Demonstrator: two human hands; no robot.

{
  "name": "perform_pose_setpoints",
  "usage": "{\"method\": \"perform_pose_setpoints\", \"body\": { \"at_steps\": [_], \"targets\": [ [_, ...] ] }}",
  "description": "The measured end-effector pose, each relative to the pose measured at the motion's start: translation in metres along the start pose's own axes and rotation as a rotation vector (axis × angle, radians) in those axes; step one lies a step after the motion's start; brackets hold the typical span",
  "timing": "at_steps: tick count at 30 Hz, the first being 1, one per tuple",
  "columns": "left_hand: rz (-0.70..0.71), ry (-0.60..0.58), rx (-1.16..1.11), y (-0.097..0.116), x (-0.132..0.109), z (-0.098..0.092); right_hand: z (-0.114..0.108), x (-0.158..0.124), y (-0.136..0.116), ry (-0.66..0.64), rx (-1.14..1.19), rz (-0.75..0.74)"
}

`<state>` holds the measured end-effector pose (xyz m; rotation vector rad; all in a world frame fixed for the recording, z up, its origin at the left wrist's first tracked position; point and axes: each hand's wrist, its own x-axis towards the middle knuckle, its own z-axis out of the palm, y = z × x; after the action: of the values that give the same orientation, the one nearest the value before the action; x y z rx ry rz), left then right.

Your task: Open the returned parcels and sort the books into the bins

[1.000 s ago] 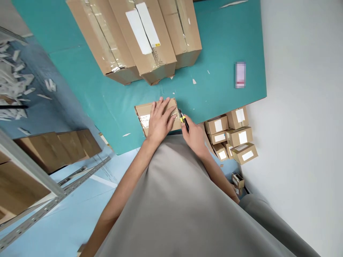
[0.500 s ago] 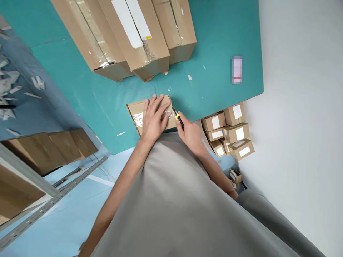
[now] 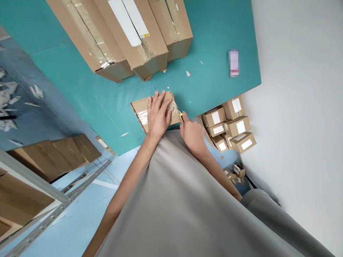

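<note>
A small flat cardboard box [image 3: 139, 106] with shiny clear tape lies at the near edge of the green table [image 3: 214, 71]. My left hand [image 3: 158, 116] rests flat on top of it, fingers stretched out and a little apart. In my right hand [image 3: 193, 135] is a black and yellow utility knife [image 3: 181, 116], gripped by its handle. The knife's tip meets the taped right-hand side of the box; most of the handle is hidden in my fist.
Three long taped cartons [image 3: 148, 53] stand at the back of the table. A pixelated pale item [image 3: 234, 63] lies to the right. Labelled boxes [image 3: 238, 125] are stacked below the table's right edge. Metal shelving [image 3: 63, 203] holding cardboard is at left, and paper scraps [image 3: 9, 92] lie beyond.
The knife has moved down along the box's right side toward my body, and its handle is more hidden in my right hand. My left hand stays on the box. The view has shifted slightly.
</note>
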<state>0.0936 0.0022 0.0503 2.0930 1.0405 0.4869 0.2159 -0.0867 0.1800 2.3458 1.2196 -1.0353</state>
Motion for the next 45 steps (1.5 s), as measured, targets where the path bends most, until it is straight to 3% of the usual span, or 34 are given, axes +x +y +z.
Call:
{"method": "perform_pose_setpoints", "body": {
  "at_steps": [6,15,25,30,38,42,45],
  "targets": [
    [0.010,-0.004,-0.004,-0.003,0.000,0.002,-0.008,0.005,-0.009,0.036,0.002,-0.012],
    [0.014,-0.021,0.011,0.000,-0.001,0.000,-0.001,-0.015,-0.012,0.002,0.028,0.026],
    [-0.003,-0.043,-0.017,0.002,-0.003,-0.003,0.016,-0.012,0.021,0.071,0.177,-0.043],
    [-0.001,-0.030,-0.033,0.003,-0.002,-0.004,0.018,-0.008,0.015,0.129,0.182,-0.088],
    [-0.017,-0.041,-0.028,0.002,-0.002,-0.002,0.004,-0.002,0.005,0.031,0.098,-0.026],
    [-0.036,-0.050,-0.015,0.002,-0.002,-0.001,-0.007,0.013,-0.013,0.066,0.074,-0.036],
    [-0.028,-0.035,-0.017,0.002,-0.002,-0.001,-0.007,0.026,-0.012,0.108,0.115,-0.045]
  ]
}}
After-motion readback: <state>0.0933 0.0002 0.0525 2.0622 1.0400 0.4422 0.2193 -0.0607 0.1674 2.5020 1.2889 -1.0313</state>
